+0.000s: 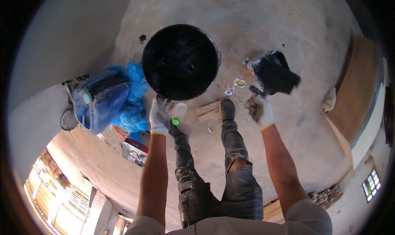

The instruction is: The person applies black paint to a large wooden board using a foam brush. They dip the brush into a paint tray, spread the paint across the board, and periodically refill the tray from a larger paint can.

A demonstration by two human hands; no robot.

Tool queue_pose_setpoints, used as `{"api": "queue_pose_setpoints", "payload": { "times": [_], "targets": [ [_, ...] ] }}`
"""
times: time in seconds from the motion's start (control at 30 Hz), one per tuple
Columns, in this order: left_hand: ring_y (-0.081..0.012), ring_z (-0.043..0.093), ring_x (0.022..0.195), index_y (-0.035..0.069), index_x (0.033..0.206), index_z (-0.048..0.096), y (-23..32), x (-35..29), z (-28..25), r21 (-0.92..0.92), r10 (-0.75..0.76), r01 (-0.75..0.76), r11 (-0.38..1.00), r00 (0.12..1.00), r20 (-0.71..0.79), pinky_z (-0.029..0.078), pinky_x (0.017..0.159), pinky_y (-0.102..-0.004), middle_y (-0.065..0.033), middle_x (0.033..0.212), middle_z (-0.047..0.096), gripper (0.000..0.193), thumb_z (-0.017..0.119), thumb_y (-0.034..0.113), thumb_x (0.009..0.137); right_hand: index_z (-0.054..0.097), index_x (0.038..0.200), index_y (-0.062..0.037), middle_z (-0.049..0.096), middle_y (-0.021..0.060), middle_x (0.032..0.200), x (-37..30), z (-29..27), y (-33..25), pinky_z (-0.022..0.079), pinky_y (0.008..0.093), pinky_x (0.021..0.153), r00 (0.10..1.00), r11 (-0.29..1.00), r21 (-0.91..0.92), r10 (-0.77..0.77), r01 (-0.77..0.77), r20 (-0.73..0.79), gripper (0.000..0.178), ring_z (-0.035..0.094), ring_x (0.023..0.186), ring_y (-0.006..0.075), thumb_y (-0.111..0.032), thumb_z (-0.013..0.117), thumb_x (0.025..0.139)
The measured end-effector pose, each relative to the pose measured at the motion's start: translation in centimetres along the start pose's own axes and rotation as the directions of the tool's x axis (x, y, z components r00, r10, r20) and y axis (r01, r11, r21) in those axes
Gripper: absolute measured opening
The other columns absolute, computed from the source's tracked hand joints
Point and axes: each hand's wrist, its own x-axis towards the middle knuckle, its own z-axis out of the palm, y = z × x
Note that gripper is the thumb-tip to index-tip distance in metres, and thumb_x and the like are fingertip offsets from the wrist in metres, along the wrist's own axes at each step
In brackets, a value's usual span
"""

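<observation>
A big round black bucket [182,96] stands ahead of me, with dark, wet-looking contents. My left hand [159,115], in a stained white glove with a yellow cuff, is closed at its near rim; the fingertips are partly hidden. To the right, my right hand [260,109], in a matching soiled glove, is wrapped round the dark handle of a tool. A broad black shape [282,76], blurred at its edge, lies just beyond that hand; I cannot tell whether it is the tool's blade. Behind it shows a whitish, smeared container or bag [256,64].
Left of the bucket are a blue jerrycan [101,99] and a crumpled blue plastic bag [131,113]. A clear bottle with a green cap [175,121] and wood pieces [212,110] lie by my feet. Small printed packets [239,83] are on the floor. A curved wooden panel [354,103] stands right.
</observation>
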Motion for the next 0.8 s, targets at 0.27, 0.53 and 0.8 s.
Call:
{"api": "queue_pose_setpoints", "payload": {
  "times": [0.27,0.53,0.8],
  "targets": [
    [-0.0294,0.051,0.133,0.014,0.148,0.049,4.5,3.9,0.8,0.196,0.036,-0.063,0.979,0.99,0.136,0.037,0.114,-0.0475,-0.0078,0.149,0.053,0.051,0.048,0.044,0.106,0.064,0.108,-0.0159,0.069,0.0051,0.101,7.6,13.5,3.5,0.039,0.0228,0.045,0.999,0.99,-0.131,-0.046,0.048,0.016,0.022,0.061,0.079,0.0155,-0.033,0.07,0.096],
    [-0.0188,0.067,0.094,0.008,0.12,0.066,9.0,5.5,2.7,0.258,0.342,-0.352,0.9,0.936,0.084,0.053,0.082,-0.0345,-0.0049,0.107,0.071,0.027,0.068,0.023,0.098,0.063,0.094,-0.0037,0.063,0.0088,0.078,10.1,14.9,2.1,0.04,0.0346,0.041,0.98,0.889,-0.428,-0.196,0.162,-0.036,0.033,0.056,0.054,0.0213,-0.036,0.072,0.095],
    [-0.0156,0.063,0.095,-0.002,0.119,0.065,12.0,6.0,6.4,0.85,0.401,-0.361,0.384,0.894,0.198,0.049,0.085,-0.028,-0.0062,0.107,0.071,0.04,0.068,0.032,0.098,0.063,0.085,-0.0027,0.059,0.008,0.067,10.2,15.8,1.1,0.036,0.0342,0.039,0.977,0.876,-0.454,-0.206,0.161,-0.05,0.036,0.049,0.041,0.0204,-0.036,0.077,0.091]
  ]
}}
